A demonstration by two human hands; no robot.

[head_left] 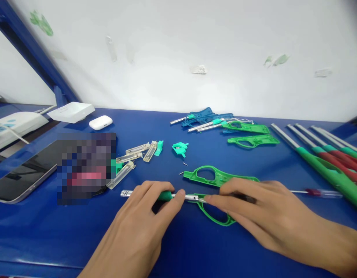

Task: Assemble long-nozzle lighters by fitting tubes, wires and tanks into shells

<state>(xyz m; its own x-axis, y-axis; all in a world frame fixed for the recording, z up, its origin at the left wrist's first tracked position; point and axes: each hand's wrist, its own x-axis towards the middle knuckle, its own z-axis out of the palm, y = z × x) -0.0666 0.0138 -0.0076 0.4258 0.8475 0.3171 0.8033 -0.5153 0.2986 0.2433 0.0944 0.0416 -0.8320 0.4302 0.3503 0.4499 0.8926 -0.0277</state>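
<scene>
The metal tube (188,197), pinched in the left hand (140,214), seems light, stiff (best held by its collar (166,196)). The right hand (263,210) is bunched; its hold cannot be told.

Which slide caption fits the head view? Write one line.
Left hand holding a silver tube, right hand at its end, near a green shell half.

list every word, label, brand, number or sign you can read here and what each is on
No text can be read.
White box: faint marks, too small to read.
White device, left edge: blue marks, too blurred to read.
Metal tube in the left hand: dark marks, no readable text.
</scene>
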